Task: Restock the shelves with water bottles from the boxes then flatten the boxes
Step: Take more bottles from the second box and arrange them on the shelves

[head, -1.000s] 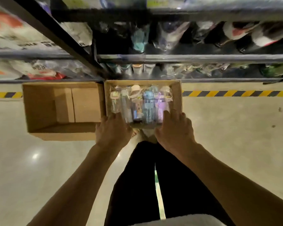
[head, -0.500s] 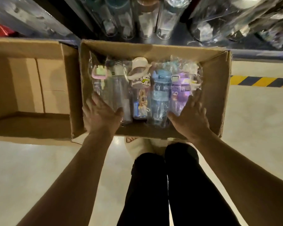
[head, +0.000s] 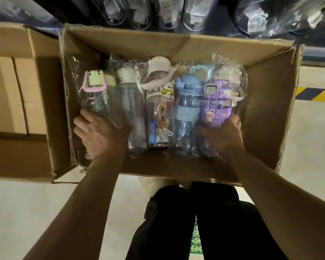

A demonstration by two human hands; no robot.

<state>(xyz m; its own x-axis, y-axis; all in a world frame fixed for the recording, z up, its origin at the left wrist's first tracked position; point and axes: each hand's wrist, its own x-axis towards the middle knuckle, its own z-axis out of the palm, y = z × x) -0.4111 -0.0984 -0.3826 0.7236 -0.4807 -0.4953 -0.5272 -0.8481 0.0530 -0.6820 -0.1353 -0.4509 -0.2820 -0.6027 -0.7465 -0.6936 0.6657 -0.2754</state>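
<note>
Left hand (head: 101,136), right hand (head: 223,136) deeper in box (head: 266,109), fingers (head: 79,121) round pink-handled bottle (head: 98,96) and purple bottle (head: 212,111)

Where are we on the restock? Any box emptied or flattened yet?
Done: the left box shows no bottles, and the shelf bottles above are in place. In hand: the left hand grips the pink-handled bottle and the right hand the purple bottle, the ends of a five-bottle row in the right box. Left: shelve those five, then flatten both boxes; both still stand open.
</note>
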